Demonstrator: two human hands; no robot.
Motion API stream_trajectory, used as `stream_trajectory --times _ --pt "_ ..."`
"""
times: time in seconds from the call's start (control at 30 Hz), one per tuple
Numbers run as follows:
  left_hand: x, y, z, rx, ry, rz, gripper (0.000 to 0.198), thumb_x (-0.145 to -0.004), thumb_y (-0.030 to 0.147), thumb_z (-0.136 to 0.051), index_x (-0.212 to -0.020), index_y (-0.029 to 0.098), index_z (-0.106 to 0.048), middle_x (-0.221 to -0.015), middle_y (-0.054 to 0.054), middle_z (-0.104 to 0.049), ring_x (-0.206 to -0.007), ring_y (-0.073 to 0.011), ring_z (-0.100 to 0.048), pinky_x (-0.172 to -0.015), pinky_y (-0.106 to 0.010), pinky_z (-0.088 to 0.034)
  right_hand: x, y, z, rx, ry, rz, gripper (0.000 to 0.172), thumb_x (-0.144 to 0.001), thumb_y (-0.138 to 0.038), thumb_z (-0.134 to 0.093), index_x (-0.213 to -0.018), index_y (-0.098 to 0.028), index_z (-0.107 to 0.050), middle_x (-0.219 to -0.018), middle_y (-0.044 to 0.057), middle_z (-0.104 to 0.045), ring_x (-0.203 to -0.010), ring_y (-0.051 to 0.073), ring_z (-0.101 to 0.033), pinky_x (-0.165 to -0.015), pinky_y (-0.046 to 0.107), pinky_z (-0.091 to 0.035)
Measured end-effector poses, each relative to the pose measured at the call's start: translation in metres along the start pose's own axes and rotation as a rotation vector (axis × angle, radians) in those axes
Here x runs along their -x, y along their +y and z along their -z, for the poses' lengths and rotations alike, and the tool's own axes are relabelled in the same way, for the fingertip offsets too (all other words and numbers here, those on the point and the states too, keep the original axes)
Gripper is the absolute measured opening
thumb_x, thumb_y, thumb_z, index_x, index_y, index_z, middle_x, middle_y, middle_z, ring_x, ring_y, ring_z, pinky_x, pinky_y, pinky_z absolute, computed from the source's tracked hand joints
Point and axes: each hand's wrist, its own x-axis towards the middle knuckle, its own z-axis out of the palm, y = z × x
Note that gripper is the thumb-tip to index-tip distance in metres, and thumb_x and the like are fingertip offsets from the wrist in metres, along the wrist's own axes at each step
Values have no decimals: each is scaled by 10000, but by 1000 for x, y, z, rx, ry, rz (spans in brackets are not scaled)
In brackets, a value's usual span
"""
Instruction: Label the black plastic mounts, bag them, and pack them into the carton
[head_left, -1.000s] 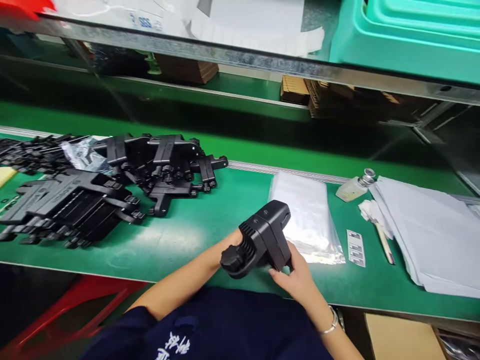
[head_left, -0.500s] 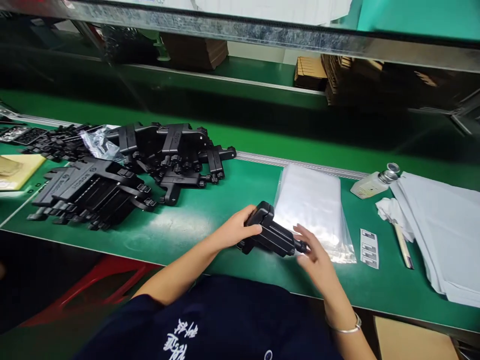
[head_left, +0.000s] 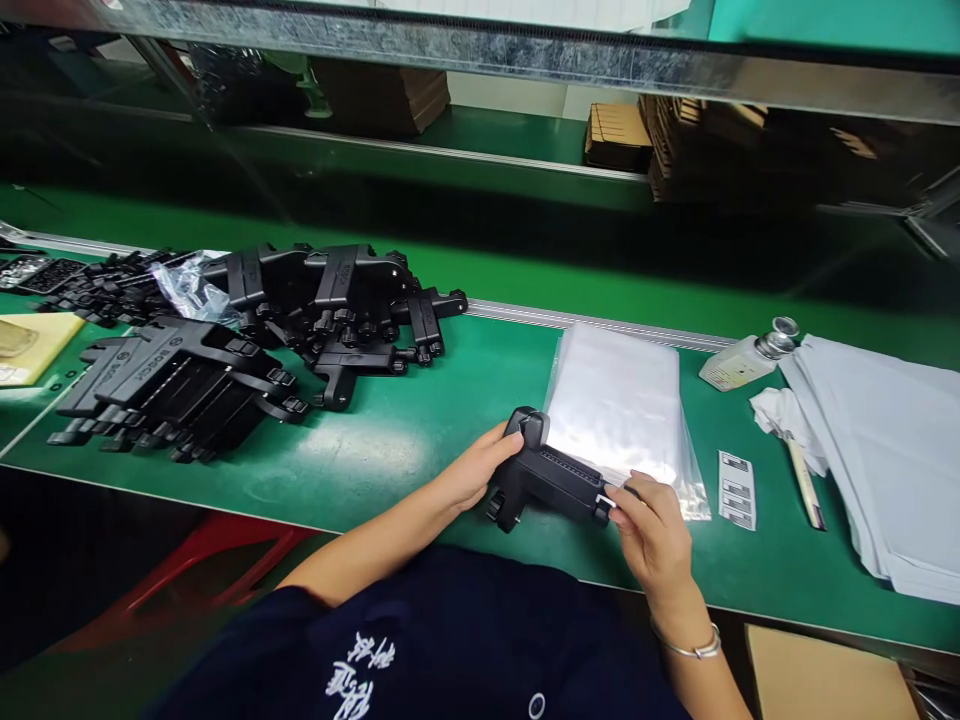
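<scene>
A black plastic bracket (head_left: 559,480) with a ridged slot along its body is held just above the green table in front of my body. My left hand (head_left: 486,462) is wrapped round its thicker left end, thumb on top. At the other end, the fingers of my right hand (head_left: 654,520) are closed on the bracket's tip, where a small knob is mostly hidden by them. A small light-coloured edge shows beside those fingertips. Just behind the bracket lies a stack of clear plastic bags (head_left: 619,400).
Several similar black brackets (head_left: 180,380) are piled at the left, near a crumpled plastic bag (head_left: 193,288). On the right are a pump bottle (head_left: 742,362), a label strip (head_left: 737,490), a brush-like tool (head_left: 805,485) and white sheets (head_left: 892,450). A metal shelf edge (head_left: 480,62) crosses above.
The bracket has turned in my left hand, so its slotted face now shows. My right hand has gone from spread fingers by the knob to a closed grip on that end.
</scene>
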Motion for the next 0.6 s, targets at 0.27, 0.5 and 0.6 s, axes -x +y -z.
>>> stream_trajectory --times 0.27,0.5,0.6 --pt "7 -2 4 -263 -124 -343 724 -689 639 -736 -1222 198 -520 -1129 -82 -624 -1016 -251 -598 -868 -341 -465 16 8 -18 -595 -121 -709 653 -807 -574 -663 -1339 -243 -481 -1194 122 -663 -1025 269 -669 -857 415 -570" --pt "2 17 18 -746 -359 -564 685 -758 318 -758 -1349 251 -419 -1296 -109 -613 -1256 -281 -548 -1068 -426 -409 0 6 -19 -543 -130 -727 556 -721 -391 -804 -1224 -293 -589 -1283 81 -628 -1170 276 -608 -1003 446 -506" --pt "1 17 26 -870 -370 -669 566 -823 259 -667 -1345 248 -448 -1327 -108 -600 -1321 -273 -496 -1104 -438 -384 -4 8 -16 -473 -164 -707 531 -732 -348 -797 -1224 -297 -603 -1299 82 -623 -1202 290 -590 -1041 488 -474"
